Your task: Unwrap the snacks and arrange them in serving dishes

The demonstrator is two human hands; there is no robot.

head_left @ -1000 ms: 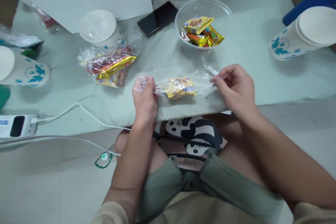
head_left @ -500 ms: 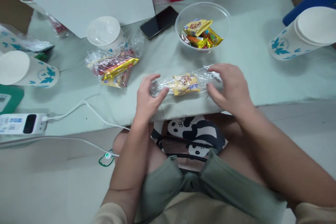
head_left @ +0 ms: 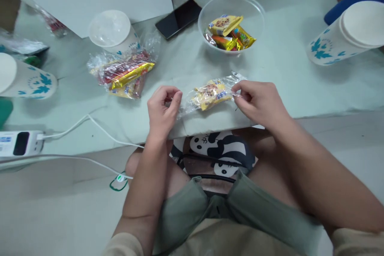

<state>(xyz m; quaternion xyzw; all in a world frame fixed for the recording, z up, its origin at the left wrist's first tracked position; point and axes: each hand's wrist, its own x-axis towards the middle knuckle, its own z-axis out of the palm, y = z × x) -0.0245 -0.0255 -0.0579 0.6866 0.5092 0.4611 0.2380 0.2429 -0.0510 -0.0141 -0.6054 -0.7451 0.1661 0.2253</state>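
Note:
A clear plastic bag [head_left: 192, 97] lies near the table's front edge, with a yellow-wrapped cookie packet [head_left: 211, 94] inside it. My right hand [head_left: 261, 101] pinches the bag's right end between thumb and fingers. At the left end, my left hand [head_left: 163, 110] is closed, thumb against index finger, on the film's edge; the exact grip is partly hidden. Beyond the hands, a clear plastic bowl [head_left: 231, 0] holds several wrapped snacks [head_left: 231, 36]. To the left rests a filled clear bag of snacks [head_left: 127, 74] in red and yellow wrappers.
A black phone [head_left: 179, 19] lies left of the bowl. Paper cups stand at the left [head_left: 37, 82], behind the filled bag [head_left: 109, 28] and at the right [head_left: 331, 46]. A white power bank [head_left: 22, 143] with a cable [head_left: 105, 134] sits at the front left edge.
Both hands have gone from spread fingers to closed pinches at the bag's ends. The bag's left end has dropped toward me and the packet is tilted more. The view has shifted slightly.

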